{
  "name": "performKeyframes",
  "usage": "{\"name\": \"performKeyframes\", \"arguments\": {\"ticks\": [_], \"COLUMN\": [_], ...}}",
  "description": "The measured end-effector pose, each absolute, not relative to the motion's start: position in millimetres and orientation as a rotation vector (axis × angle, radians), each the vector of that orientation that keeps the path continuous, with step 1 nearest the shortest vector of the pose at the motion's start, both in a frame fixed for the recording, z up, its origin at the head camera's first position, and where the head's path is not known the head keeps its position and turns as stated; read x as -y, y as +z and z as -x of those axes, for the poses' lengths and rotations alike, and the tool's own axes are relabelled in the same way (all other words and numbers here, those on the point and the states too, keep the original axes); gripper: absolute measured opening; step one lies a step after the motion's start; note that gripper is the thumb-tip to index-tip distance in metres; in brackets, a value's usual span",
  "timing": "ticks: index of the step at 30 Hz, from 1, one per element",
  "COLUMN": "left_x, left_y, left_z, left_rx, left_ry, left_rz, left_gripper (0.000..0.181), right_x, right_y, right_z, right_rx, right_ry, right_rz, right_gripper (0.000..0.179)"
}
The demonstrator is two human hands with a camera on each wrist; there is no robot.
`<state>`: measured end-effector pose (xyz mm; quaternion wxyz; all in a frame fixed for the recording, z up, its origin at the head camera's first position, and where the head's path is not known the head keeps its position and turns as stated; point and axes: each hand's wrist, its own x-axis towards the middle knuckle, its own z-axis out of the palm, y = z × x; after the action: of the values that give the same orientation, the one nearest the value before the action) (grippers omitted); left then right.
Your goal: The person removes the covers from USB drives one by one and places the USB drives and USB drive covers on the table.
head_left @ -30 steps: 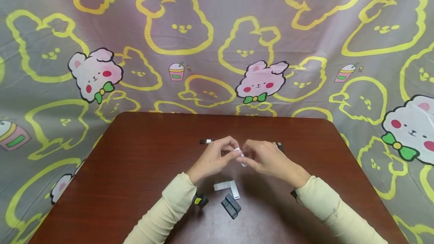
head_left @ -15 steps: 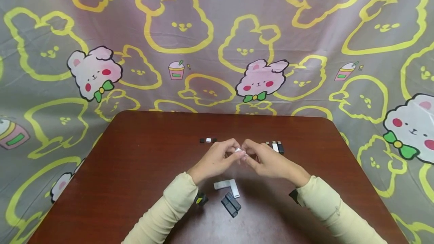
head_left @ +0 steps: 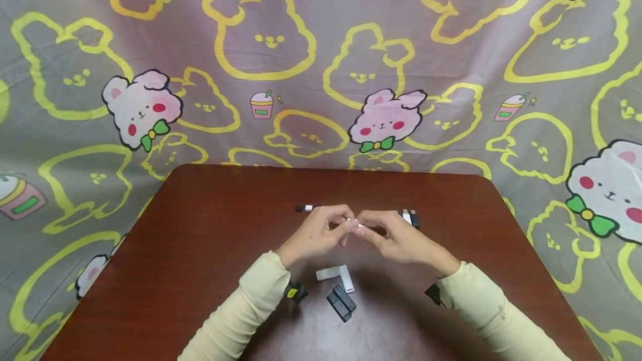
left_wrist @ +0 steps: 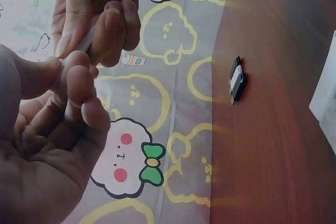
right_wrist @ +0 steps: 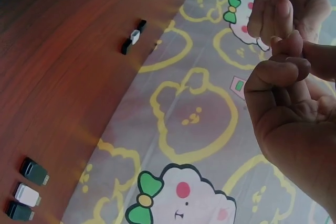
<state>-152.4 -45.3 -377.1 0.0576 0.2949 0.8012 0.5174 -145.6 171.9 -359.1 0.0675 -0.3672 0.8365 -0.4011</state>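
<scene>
White USB stick [left_wrist: 86, 43], largely hidden, is held up above the worktop [head_left: 241, 227], pinched by both the person's left grip [head_left: 315, 234] and right grip [head_left: 401, 237]. Its end no longer juts out below as it did a second ago; probably it is being worked mid-air, that step unfinished. Nearer the person lie two white sticks [head_left: 348, 280] and two dark sticks [head_left: 339, 305]; farther off, three uncapped drives [right_wrist: 26, 193] and a row of small caps [right_wrist: 135, 36].
</scene>
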Motion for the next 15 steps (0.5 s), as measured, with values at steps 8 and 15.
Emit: {"name": "performKeyframes", "arguments": {"ticks": [8,15], "left_x": [46.4,45.7], "left_y": [-374.1,-372.8], "left_z": [151.4,151.6], "left_rx": [-2.447,-2.468], "left_ry": [1.588,1.597], "left_rz": [-0.962,-0.969], "left_gripper": [0.014,0.014], "right_x": [-171.6,-171.8], "right_y": [-360.5,-358.8], "right_z": [145.8,146.2], "right_rx": [-2.507,-2.527], "right_ry": [-1.248,-1.244], "right_rz": [1.105,1.096], "right_gripper": [0.013,0.015]}}
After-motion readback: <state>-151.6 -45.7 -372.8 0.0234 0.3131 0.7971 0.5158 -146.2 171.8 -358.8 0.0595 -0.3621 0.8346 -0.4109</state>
